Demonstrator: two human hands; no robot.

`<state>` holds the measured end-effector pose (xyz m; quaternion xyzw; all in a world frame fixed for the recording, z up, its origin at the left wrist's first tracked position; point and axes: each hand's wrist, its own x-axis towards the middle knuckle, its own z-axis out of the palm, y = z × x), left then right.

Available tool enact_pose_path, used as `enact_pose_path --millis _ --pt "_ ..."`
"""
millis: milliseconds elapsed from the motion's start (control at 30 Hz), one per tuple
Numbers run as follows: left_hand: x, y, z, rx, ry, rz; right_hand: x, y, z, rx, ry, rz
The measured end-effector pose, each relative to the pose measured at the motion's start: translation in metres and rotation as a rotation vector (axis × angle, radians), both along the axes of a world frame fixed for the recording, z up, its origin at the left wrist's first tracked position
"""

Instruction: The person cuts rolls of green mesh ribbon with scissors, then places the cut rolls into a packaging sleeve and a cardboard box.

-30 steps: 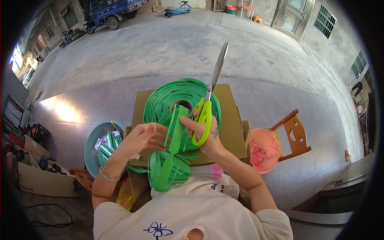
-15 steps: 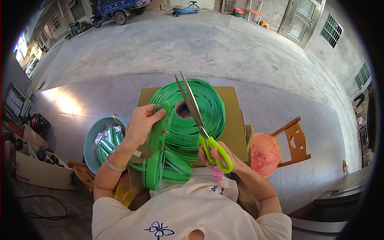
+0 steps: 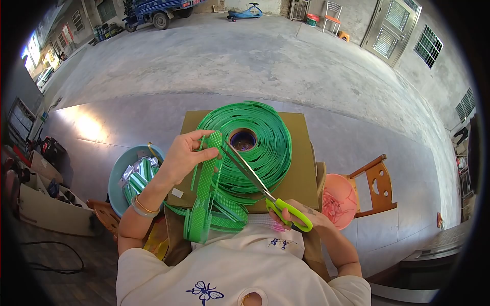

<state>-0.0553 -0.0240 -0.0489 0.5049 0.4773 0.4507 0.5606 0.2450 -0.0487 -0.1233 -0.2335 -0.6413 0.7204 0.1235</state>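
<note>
My left hand (image 3: 190, 154) pinches the end of a green ribbon with white dots (image 3: 205, 186), whose length hangs down in loops towards my lap. In my right hand (image 3: 301, 218) is a pair of scissors with lime-green handles (image 3: 288, 214). Their blades (image 3: 248, 171) point up and left, tips right at the ribbon's edge beside my left thumb. Behind the blades a large roll of green ribbon (image 3: 270, 140) lies flat around a cardboard core (image 3: 243, 138), on top of a brown box (image 3: 301, 173).
A blue tub (image 3: 115, 176) holding green and silver wrapped pieces stands at left. On the right, a pink basin (image 3: 334, 181) with pinkish-red scraps rests by a wooden chair (image 3: 378, 186). A blue cargo vehicle (image 3: 158, 13) is parked far across the concrete floor.
The scissors have tilted left and down, bringing their blade tips from above the roll to the ribbon's edge. My right hand has moved slightly right and down; the left still pinches the ribbon.
</note>
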Motion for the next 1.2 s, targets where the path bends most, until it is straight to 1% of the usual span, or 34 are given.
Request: enact_pose_path --millis 100,200,233,300,400,500,600,800,900,1200 --pt "-0.003 0.002 0.002 0.049 -0.026 -0.012 0.007 0.001 -0.001 0.026 0.022 0.01" --pt "-0.008 0.004 0.006 0.011 -0.104 -0.003 0.015 0.001 -0.005 0.021 0.026 0.007" --pt "-0.009 0.003 0.006 -0.005 -0.093 -0.032 0.016 0.0 -0.006 0.012 0.026 0.002" --pt "-0.009 0.002 0.008 -0.038 -0.068 -0.091 0.013 0.001 -0.003 0.032 0.014 0.017" --pt "-0.001 -0.002 0.005 -0.031 0.047 -0.103 0.004 0.004 0.003 0.068 0.013 0.038" --pt "0.005 -0.007 0.013 -0.061 0.082 -0.142 -0.001 0.005 0.006 0.086 0.023 0.049" --pt "0.002 -0.002 0.001 -0.009 0.204 -0.165 -0.005 0.005 0.009 0.082 0.009 0.043" --pt "0.005 -0.006 0.006 -0.035 0.093 -0.172 -0.005 0.006 0.005 0.094 -0.032 0.027" --pt "0.004 -0.004 0.008 -0.074 0.125 -0.215 -0.005 0.006 0.005 0.1 -0.022 0.032" --pt "0.007 -0.005 0.002 -0.037 0.086 -0.186 -0.008 0.004 0.002 0.097 -0.017 0.013"
